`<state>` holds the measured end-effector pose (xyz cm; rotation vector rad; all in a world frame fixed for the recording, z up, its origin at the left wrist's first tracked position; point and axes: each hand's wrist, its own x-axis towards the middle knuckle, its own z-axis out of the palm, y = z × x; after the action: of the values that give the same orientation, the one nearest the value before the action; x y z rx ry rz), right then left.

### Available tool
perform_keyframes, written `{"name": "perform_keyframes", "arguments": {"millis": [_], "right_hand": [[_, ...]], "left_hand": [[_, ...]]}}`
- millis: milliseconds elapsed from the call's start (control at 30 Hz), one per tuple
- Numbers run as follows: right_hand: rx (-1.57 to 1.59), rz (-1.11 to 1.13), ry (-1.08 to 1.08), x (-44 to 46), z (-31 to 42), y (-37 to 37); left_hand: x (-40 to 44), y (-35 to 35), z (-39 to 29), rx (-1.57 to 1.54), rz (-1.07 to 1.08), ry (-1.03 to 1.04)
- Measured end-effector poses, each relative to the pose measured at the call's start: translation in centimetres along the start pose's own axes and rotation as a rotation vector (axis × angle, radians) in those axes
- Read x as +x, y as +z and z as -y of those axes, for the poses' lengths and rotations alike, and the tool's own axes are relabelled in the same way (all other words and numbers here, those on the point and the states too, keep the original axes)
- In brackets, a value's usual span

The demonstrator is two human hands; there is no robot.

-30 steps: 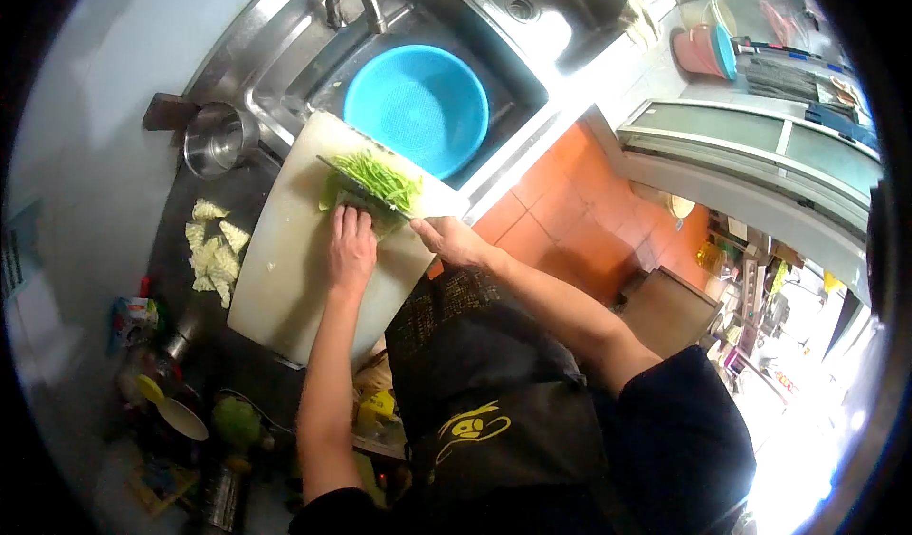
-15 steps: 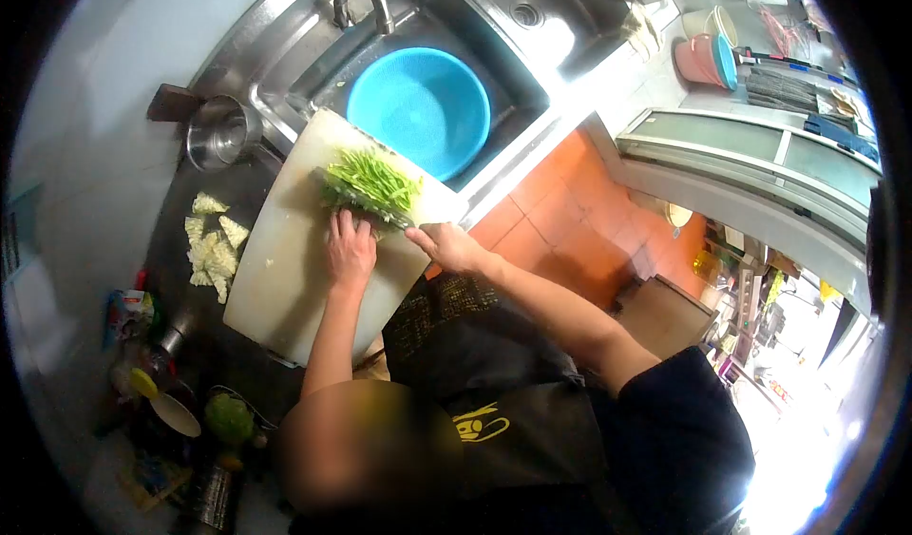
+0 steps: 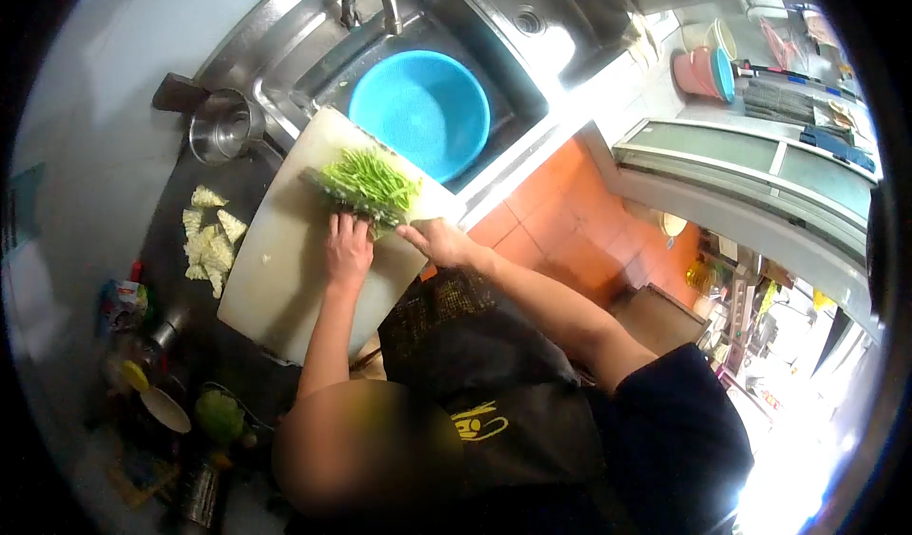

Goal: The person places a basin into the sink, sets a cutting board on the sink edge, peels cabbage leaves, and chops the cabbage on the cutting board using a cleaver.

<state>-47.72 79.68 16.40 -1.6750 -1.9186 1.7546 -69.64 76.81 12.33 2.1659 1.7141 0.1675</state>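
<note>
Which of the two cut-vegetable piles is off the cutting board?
The pale pieces, lying on the dark counter left of the cutting board; the bright green shreds lie on the board, beside the knife.

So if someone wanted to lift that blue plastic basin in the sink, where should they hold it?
Probably by the upper rim of the blue plastic basin, reaching down from above on the side away from the cutting board. Its round mouth faces up and no handle shows, while the board hides part of the opposite edge.
</note>
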Motion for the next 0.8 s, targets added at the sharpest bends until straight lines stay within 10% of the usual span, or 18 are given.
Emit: {"name": "perform_keyframes", "arguments": {"millis": [800], "right_hand": [[-0.023,-0.007,-0.015,-4.1,1.8,-2.2]], "left_hand": [[-0.1,1.2,0.4,0.014,-0.063,0.020]]}}
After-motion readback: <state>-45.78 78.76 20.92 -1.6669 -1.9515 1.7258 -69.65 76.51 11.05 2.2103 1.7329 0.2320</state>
